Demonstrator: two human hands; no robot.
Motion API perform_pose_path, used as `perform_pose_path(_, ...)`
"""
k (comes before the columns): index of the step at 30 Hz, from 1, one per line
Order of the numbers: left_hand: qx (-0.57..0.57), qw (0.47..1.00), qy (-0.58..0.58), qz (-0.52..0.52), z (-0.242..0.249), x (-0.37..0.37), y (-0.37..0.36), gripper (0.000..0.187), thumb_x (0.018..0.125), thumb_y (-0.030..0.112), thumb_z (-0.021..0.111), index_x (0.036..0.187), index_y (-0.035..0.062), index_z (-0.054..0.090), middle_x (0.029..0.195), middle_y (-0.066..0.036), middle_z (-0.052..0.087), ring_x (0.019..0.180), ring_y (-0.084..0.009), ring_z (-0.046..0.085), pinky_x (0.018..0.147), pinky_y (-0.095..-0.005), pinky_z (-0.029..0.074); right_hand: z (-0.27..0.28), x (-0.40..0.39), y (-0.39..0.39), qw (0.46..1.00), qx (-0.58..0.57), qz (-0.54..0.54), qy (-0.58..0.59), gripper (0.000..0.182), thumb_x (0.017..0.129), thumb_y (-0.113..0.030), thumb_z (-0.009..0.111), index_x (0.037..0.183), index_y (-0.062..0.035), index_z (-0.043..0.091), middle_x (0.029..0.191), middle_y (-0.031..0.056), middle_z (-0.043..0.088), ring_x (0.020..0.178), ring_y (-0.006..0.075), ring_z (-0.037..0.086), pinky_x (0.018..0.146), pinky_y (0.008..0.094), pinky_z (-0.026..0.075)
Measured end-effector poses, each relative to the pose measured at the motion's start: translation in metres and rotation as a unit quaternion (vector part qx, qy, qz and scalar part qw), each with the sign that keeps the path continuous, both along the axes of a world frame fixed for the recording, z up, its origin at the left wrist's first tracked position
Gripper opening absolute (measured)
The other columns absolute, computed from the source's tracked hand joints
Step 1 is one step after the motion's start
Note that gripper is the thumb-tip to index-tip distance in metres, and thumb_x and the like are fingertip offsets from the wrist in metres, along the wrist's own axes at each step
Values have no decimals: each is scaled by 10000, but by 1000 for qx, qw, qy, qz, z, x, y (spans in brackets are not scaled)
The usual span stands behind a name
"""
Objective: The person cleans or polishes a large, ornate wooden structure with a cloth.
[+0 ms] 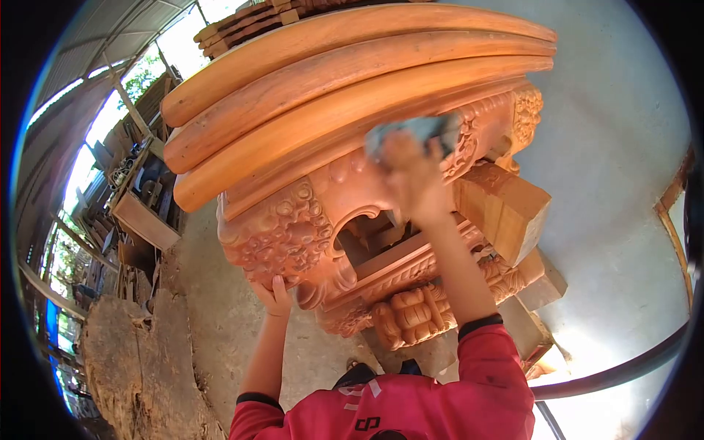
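Observation:
A large reddish-brown carved wooden furniture piece (341,172) stands before me, with scrolls, bead shapes and an arched opening. My right hand (416,183), smeared by motion, presses a grey-blue cloth (431,128) against its smooth upper front; the cloth is blurred too, so its exact kind is unsure. My left hand (276,299) grips the lower left carved corner, thumb against the wood and some fingers partly hidden. Three long, curved orange-brown wooden rails (352,70) run across the top of the piece.
A square wooden block (506,205) juts out at the right. More carved wood (411,317) sits below. A weathered slab (139,359) lies at lower left, near a wooden box (147,218) and scrap boards. A dark hose (616,370) curves across the lower right.

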State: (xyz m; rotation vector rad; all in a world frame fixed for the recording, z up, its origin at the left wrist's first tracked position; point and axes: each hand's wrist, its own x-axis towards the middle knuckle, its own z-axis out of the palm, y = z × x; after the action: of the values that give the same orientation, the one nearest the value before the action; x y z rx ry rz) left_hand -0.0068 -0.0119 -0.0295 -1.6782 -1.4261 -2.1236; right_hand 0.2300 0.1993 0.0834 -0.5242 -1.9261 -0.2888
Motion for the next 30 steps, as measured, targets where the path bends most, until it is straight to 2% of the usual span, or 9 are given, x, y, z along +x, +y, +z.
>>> perform_pose_path(3,25,999,12,18,1,2,3,576,859,188,445,1326,-12,174,1280,-153,334,1120,-233,410,918,-340,370,5,19,40,953,-79,-86,280,380,857,-191,458,1210,-57,499,1297,126,454,1242,320,363,955,588,220)
perform_pose_path(6,21,999,-26,-17,-6,-2,4,585,856,194,438,1326,-17,162,1279,-151,331,1118,-234,411,919,-335,365,-7,5,23,954,-47,-257,148,410,847,-219,482,1227,-65,485,1326,110,428,1256,312,349,928,641,214)
perform_pose_path(9,17,1000,-24,8,-6,-2,3,591,851,192,437,1324,-21,153,1271,-152,338,1112,-238,416,906,-331,373,-31,-31,-20,997,17,-67,-30,536,806,-409,497,1294,-199,431,1415,12,312,1306,246,281,994,651,74)
perform_pose_path(12,9,1000,0,27,-1,-1,3,599,849,194,438,1327,-23,150,1274,-156,339,1112,-241,416,903,-332,376,-34,-26,-11,997,71,-24,-35,546,811,-426,478,1306,-204,419,1423,-1,295,1305,227,284,1003,644,43)
perform_pose_path(16,19,1000,-1,22,-1,0,4,607,853,202,438,1334,-22,143,1286,-161,334,1119,-247,413,907,-339,375,-4,6,39,932,-147,-92,318,390,900,-230,390,1240,-63,480,1349,114,400,1281,297,313,966,610,200)
perform_pose_path(18,17,1000,-3,24,-4,-3,4,609,855,206,437,1336,-23,140,1291,-163,331,1123,-249,411,909,-341,374,2,10,43,908,-187,-160,338,379,898,-230,408,1222,-53,494,1328,124,422,1267,303,330,947,613,230)
perform_pose_path(23,15,999,5,46,-14,-13,6,608,862,216,437,1336,-21,138,1303,-162,319,1145,-256,398,930,-349,362,23,-32,-34,987,-60,-140,44,360,865,-242,431,1173,-89,538,1248,93,503,1199,264,417,930,580,281)
perform_pose_path(26,26,1000,-6,13,3,4,5,611,862,218,441,1338,-14,137,1309,-160,312,1150,-255,394,936,-351,358,24,-30,-35,993,73,87,-16,349,912,-233,346,1141,-81,562,1206,97,538,1162,265,466,927,551,297)
perform_pose_path(30,7,1000,-24,17,-5,-1,1,610,864,222,439,1339,-12,136,1311,-160,311,1158,-255,389,941,-350,355,31,6,29,959,-108,-66,253,323,867,-211,418,1131,-102,568,1228,66,526,1174,229,456,962,546,254)
